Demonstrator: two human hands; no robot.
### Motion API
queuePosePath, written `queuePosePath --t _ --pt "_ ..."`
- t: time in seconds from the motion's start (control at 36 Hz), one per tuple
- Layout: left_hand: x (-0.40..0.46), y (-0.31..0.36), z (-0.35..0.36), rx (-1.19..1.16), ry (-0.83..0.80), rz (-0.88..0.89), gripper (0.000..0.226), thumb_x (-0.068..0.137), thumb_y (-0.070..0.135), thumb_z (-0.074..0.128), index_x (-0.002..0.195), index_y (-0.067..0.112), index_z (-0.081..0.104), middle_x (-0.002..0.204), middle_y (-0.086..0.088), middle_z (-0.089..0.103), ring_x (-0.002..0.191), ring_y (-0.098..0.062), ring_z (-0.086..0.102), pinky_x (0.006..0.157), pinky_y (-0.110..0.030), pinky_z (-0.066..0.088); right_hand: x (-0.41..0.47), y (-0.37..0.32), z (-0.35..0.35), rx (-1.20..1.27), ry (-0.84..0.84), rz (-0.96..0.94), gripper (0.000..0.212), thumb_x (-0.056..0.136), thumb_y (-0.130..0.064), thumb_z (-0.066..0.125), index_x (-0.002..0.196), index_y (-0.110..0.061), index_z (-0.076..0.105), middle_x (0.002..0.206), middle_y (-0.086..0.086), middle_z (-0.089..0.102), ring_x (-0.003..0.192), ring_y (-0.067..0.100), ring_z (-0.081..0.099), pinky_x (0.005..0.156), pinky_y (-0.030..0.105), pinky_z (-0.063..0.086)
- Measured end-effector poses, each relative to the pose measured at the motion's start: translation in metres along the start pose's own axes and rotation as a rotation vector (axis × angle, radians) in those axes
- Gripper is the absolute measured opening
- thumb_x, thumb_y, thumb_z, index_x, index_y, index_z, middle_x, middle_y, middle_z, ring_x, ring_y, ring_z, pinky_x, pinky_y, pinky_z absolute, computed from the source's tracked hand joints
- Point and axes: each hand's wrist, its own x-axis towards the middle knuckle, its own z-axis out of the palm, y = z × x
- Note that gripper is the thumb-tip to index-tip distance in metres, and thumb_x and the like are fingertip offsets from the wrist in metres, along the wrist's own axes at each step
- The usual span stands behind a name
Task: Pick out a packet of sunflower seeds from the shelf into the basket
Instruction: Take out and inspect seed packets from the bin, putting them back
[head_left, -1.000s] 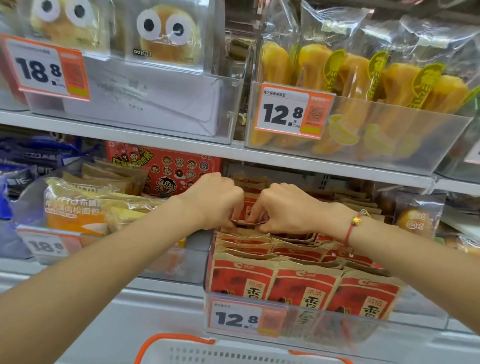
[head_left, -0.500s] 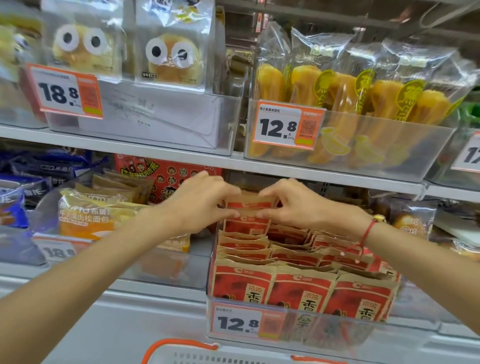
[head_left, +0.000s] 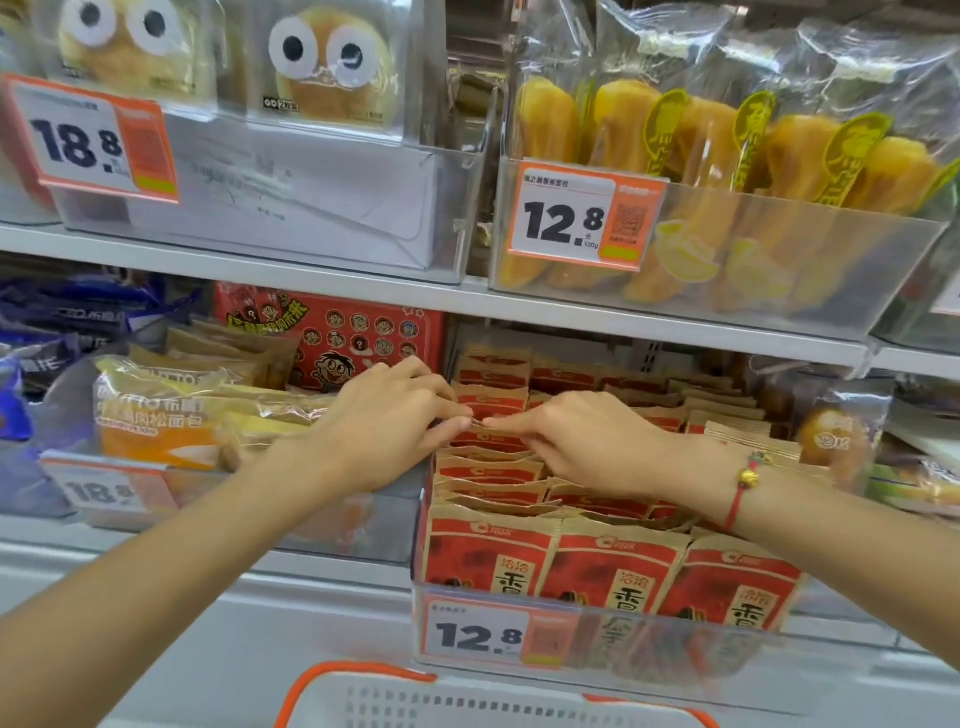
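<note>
Head cam: both hands are in the clear plastic bin (head_left: 582, 639) on the lower shelf, left hand (head_left: 384, 426) and right hand (head_left: 582, 441) each pinching the top edge of one red-and-kraft paper sunflower seed packet (head_left: 480, 415) in the left-hand row, a few back from the front. It looks light and crinkly, probably a bit floppy, so I'd grab the stiff sealed top strip and lift straight up. The white plastic basket with orange rim (head_left: 363, 675) sits right below.
</note>
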Motion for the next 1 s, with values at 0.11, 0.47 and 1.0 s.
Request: queuePosePath --t 0.11,0.47,1.0 --pt "0.006 -0.004 -0.003 -0.01 -0.124 0.015 0.043 0.098 0.056 0.032 0.125 0.041 0.062 0.133 0.019 0.051 0.125 -0.008 0.037 0.097 -0.033 0.035 0.005 0.0 -0.011 0.136 -0.21 0.066 0.043 0.102 -0.02 0.039 0.141 -0.036 0.046 0.129 -0.003 0.064 0.114 0.02 0.06 0.086 0.031 0.046" --pt "0.033 0.003 0.0 -0.226 0.079 -0.253 0.027 0.097 0.037 0.055 0.119 0.029 0.067 0.114 0.005 0.069 0.105 -0.016 0.062 0.076 -0.033 0.052 0.031 0.011 0.001 0.027 0.177 0.358 0.025 0.096 -0.037 0.054 0.109 -0.023 0.07 0.099 0.002 0.07 0.095 0.027 0.065 0.075 0.037 0.051" --pt "0.026 0.004 0.008 -0.433 0.098 -0.383 0.044 0.086 0.046 0.068 0.126 0.028 0.061 0.118 0.007 0.067 0.106 -0.016 0.062 0.081 -0.034 0.05 0.003 0.004 -0.014 0.249 0.535 0.309 0.011 0.092 -0.031 0.064 0.096 -0.026 0.073 0.073 -0.017 0.055 0.069 0.004 0.052 0.063 0.025 0.044"
